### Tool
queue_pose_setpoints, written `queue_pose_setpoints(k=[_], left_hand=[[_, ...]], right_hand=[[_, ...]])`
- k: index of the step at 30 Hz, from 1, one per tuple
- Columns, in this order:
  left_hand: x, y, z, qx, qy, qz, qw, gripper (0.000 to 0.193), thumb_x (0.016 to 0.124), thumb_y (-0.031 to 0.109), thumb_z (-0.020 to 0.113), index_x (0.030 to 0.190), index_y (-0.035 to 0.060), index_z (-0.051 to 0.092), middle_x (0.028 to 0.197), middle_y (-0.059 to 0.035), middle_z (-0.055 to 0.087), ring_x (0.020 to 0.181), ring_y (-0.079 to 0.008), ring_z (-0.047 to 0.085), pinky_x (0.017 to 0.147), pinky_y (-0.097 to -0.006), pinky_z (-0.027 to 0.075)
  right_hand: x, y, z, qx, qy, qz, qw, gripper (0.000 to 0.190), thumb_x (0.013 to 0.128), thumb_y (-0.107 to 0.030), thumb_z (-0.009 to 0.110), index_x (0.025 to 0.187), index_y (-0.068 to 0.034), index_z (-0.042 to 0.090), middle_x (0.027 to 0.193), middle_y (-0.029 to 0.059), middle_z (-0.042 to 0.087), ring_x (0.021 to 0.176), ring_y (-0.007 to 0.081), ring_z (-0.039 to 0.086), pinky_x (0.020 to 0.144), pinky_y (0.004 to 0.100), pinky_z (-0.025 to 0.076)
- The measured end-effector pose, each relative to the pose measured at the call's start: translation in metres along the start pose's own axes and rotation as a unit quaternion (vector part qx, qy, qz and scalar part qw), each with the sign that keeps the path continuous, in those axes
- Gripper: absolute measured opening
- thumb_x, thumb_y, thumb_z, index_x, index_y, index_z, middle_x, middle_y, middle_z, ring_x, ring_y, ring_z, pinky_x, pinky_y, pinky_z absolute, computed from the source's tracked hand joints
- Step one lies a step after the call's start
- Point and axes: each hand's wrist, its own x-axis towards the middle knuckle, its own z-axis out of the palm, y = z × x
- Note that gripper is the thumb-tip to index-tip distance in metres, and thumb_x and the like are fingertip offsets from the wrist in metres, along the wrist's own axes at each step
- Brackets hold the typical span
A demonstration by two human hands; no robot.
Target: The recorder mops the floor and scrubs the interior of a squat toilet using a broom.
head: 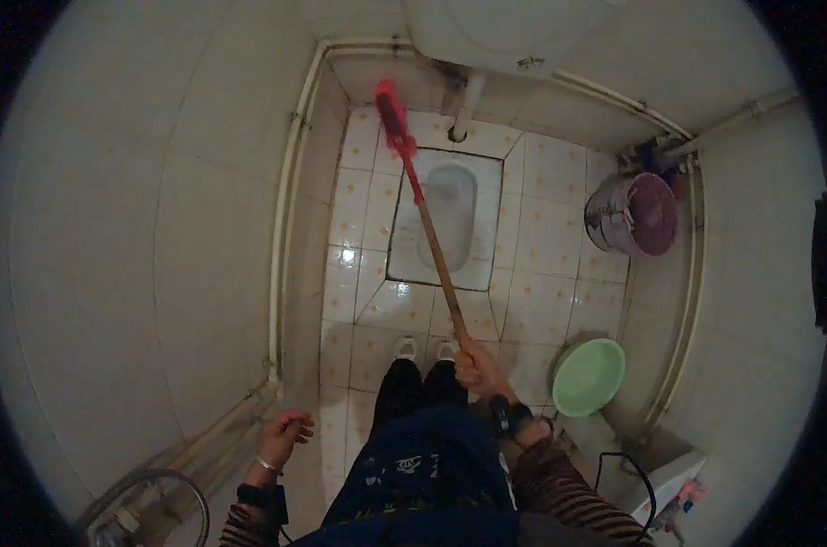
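My right hand [478, 368] grips the lower end of a long wooden handle [438, 263]. A red brush head [391, 115], blurred, tops the handle at its far end, close to the back wall and left of a white drain pipe [469, 102]. The handle passes over a white squat toilet [454, 219] set in the tiled floor. My left hand [288, 436] holds nothing that I can see; it hangs near the left wall with its fingers loosely curled and partly apart.
A purple bucket [634, 213] leans by the right wall, below pipes and valves. Nearer stands a light green basin [588, 377]. A white cistern [495, 31] hangs above the toilet. At lower left is a flexible hose [198, 502]; at lower right, a white sink [666, 482].
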Motion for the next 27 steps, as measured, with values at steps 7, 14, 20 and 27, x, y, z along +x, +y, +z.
queue_pose_setpoints(k=[7, 14, 20, 27], left_hand=[[0.0, -0.012, 0.002, -0.001, -0.002, -0.013, 1.0, 0.016, 0.089, 0.008, 0.044, 0.098, 0.0056, 0.058, 0.089, -0.0054, 0.062, 0.075, -0.0138, 0.06, 0.064, -0.0271, 0.05], [0.014, -0.018, 0.001, 0.024, -0.046, 0.0, 0.999, 0.016, 0.09, 0.008, 0.044, 0.099, 0.005, 0.057, 0.09, -0.0057, 0.062, 0.077, -0.0141, 0.06, 0.066, -0.0266, 0.049], [0.031, -0.017, -0.007, 0.027, -0.025, 0.004, 0.999, 0.016, 0.09, 0.011, 0.044, 0.098, 0.0062, 0.057, 0.091, -0.0046, 0.061, 0.077, -0.0136, 0.06, 0.065, -0.0264, 0.049], [0.011, -0.01, -0.001, 0.033, -0.054, -0.009, 0.998, 0.015, 0.09, 0.012, 0.044, 0.096, 0.0065, 0.057, 0.091, -0.0038, 0.061, 0.077, -0.0131, 0.059, 0.064, -0.0263, 0.049]], right_hand=[[-0.108, 0.076, -0.016, -0.009, 0.177, 0.162, 0.971, 0.03, 0.091, -0.037, 0.043, 0.1, -0.008, 0.047, 0.054, -0.0026, 0.039, 0.038, 0.0072, 0.033, 0.032, 0.0212, 0.027], [-0.037, 0.13, -0.08, -0.62, 0.208, -0.171, 0.737, 0.044, 0.089, -0.048, 0.039, 0.079, -0.007, 0.049, 0.053, 0.0027, 0.045, 0.042, 0.0134, 0.044, 0.035, 0.0278, 0.033], [0.033, 0.07, 0.04, -0.256, 0.242, -0.018, 0.936, 0.048, 0.09, -0.046, 0.037, 0.074, -0.002, 0.049, 0.051, 0.0073, 0.046, 0.042, 0.0188, 0.047, 0.042, 0.0343, 0.041], [-0.027, 0.152, 0.004, -0.691, 0.184, -0.163, 0.68, 0.021, 0.081, -0.021, 0.053, 0.085, -0.001, 0.049, 0.066, 0.0128, 0.052, 0.061, 0.0252, 0.055, 0.055, 0.036, 0.045]])
